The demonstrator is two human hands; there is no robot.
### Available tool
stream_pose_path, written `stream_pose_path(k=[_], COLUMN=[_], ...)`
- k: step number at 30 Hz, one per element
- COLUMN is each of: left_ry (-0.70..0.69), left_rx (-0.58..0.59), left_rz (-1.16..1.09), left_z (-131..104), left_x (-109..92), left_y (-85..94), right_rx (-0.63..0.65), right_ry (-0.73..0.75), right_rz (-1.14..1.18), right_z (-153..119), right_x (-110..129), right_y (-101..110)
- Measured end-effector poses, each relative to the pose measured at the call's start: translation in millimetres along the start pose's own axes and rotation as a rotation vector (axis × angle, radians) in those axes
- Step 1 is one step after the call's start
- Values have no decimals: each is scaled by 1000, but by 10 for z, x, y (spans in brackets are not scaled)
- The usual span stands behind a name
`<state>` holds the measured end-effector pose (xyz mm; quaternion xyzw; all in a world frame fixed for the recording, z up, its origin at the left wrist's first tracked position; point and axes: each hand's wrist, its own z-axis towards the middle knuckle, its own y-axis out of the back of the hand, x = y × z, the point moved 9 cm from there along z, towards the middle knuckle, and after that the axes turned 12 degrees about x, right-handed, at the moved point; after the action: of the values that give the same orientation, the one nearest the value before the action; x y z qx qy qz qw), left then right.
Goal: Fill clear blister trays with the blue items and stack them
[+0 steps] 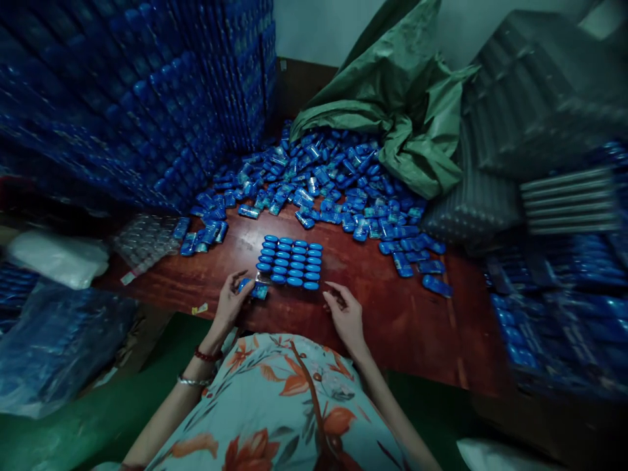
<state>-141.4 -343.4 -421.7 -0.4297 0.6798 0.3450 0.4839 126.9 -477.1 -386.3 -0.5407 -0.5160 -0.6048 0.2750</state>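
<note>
Reddish-brown tabletop (392, 327), glossy, loose heap of blue packs (318, 173) at the back beside a crumpled green sack (407, 111). Both your forearms reach forward, hands either side of the block of blue pieces (299, 266). Block sits mid-table toward your edge, regular rows, rounded oblong ends showing. Left hand (233, 297): fingers bent over a small blue pack (244, 284) by the block's near-left corner; can't tell if it's gripped. Right hand (347, 311): half open, thumb and fingers loosely curled, nothing visible in it, just beside the near-right corner. Print on the packs too small to read, same for the yellow label (199, 309) near the front edge. Clear moulded plastic tray (147, 242) left, grey ridged stack (530, 98) right.
</note>
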Motion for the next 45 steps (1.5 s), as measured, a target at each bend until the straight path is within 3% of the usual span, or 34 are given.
stream_pose_path(k=[3, 9, 15, 21, 27, 34, 40, 45], left_ry=[-93, -380, -543, -716, -775, -782, -780, -788], left_rx=[13, 6, 5, 125, 273, 310, 257, 269], left_rz=[120, 440, 509, 780, 919, 968, 975, 1052], left_z=[-14, -35, -17, -82, -4, 107, 120, 51], left_x=[-153, -564, -604, -681, -862, -911, -924, -910], left_y=[0, -18, -63, -239, -369, -344, -237, -367], right_rx=[10, 119, 112, -12, -97, 79, 96, 107], right_ry=[31, -80, -5, 157, 398, 462, 484, 504], right_rz=[-3, 198, 162, 85, -355, -729, -739, -777], right_z=[104, 445, 536, 324, 184, 283, 328, 395], right_x=[38, -221, -235, -58, 395, 693, 749, 771], right_y=[-103, -191, -209, -213, -248, -469, -457, -445])
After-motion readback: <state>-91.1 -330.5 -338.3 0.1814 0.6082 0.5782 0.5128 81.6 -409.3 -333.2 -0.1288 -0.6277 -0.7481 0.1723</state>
